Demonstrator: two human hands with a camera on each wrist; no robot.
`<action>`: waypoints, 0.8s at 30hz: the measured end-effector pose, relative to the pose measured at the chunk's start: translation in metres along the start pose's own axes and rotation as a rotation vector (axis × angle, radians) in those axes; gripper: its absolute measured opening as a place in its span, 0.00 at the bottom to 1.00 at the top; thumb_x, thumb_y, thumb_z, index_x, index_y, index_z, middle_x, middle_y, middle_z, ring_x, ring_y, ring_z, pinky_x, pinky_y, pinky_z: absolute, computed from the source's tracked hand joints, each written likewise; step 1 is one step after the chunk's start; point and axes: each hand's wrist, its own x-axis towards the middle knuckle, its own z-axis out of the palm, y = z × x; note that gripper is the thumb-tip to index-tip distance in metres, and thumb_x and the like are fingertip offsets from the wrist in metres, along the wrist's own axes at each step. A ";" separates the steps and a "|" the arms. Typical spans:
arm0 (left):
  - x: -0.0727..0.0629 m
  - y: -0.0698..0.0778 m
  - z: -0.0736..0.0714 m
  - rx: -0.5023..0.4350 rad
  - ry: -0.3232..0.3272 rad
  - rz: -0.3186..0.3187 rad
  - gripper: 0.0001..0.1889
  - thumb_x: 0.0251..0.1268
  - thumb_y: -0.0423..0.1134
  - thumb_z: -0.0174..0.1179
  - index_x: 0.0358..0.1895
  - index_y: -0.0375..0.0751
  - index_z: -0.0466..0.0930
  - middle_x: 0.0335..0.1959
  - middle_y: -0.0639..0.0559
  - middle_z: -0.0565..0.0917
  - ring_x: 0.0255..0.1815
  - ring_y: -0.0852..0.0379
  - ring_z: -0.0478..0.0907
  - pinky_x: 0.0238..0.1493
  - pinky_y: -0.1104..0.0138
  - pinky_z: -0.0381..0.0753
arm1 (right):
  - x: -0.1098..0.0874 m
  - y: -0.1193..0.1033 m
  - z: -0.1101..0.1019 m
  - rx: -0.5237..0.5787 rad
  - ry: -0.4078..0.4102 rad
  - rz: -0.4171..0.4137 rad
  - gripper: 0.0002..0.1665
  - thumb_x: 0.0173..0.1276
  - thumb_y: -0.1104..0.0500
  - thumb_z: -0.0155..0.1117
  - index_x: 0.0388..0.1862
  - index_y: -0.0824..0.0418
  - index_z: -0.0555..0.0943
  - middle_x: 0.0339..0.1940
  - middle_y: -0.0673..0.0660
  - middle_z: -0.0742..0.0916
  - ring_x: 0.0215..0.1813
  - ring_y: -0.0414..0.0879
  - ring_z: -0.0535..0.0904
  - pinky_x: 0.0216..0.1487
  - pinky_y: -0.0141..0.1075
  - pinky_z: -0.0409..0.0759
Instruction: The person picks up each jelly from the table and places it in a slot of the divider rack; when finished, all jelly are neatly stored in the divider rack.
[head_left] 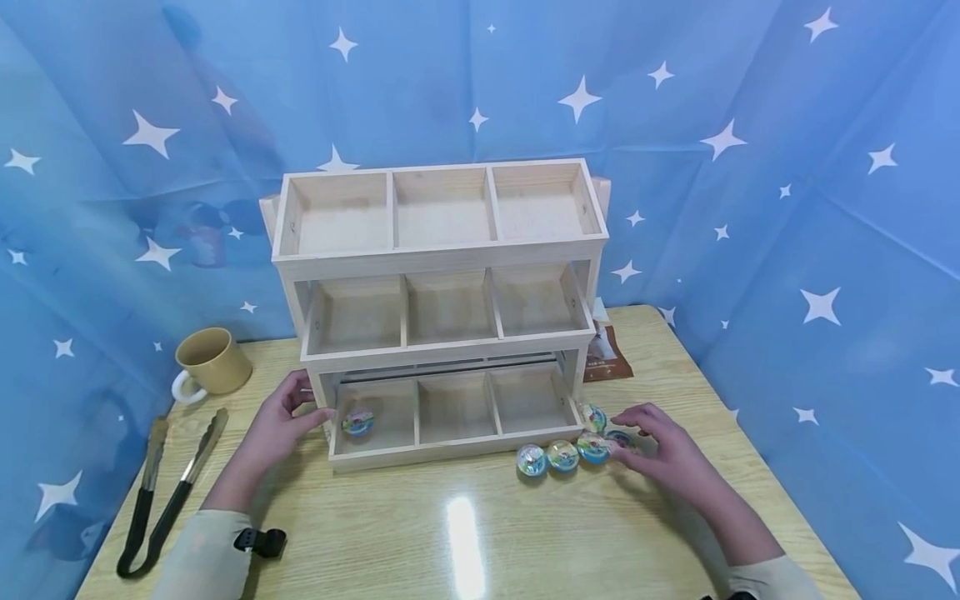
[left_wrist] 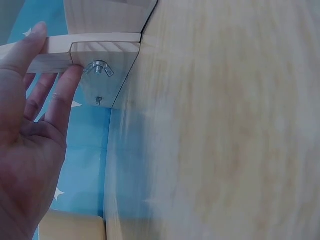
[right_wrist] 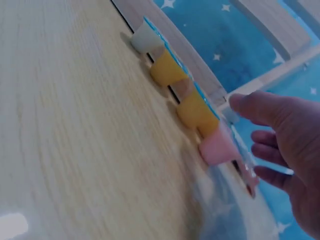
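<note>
A three-tier wooden rack [head_left: 442,258] with divided trays stands on the table. My left hand [head_left: 281,421] grips the left end of its bottom tray [head_left: 457,450], thumb over the wooden edge and fingers beneath, near a wing nut [left_wrist: 99,68]. One small lidded jelly cup [head_left: 358,422] lies in that tray's left compartment. Several more stand by the tray's right front corner, among them a white cup [right_wrist: 145,39], a yellow cup [right_wrist: 196,111] and a pink cup [right_wrist: 218,146]. Close over the rightmost cups, my right hand [head_left: 663,450] has thumb and fingers apart, with nothing between them.
A tan mug [head_left: 215,360] with a white handle sits at the back left. Black-handled tongs [head_left: 168,504] lie in front of it. Behind the rack's right side is a brown packet [head_left: 609,357]. A blue star-patterned cloth [head_left: 787,208] surrounds the table [head_left: 390,533].
</note>
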 end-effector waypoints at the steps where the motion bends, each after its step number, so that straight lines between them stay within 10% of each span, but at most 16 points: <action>1: 0.000 0.000 0.000 -0.001 0.000 0.000 0.32 0.77 0.32 0.72 0.78 0.38 0.70 0.63 0.34 0.83 0.58 0.64 0.82 0.55 0.70 0.83 | -0.001 0.001 -0.001 0.000 -0.013 0.020 0.25 0.68 0.60 0.85 0.62 0.63 0.88 0.58 0.56 0.88 0.58 0.55 0.85 0.55 0.53 0.87; 24: 0.000 -0.002 0.000 0.013 0.008 -0.005 0.34 0.76 0.34 0.73 0.80 0.40 0.70 0.64 0.37 0.84 0.59 0.63 0.81 0.58 0.70 0.80 | -0.008 0.016 0.003 0.071 -0.115 0.127 0.24 0.69 0.62 0.84 0.60 0.63 0.85 0.48 0.48 0.85 0.47 0.42 0.82 0.48 0.38 0.86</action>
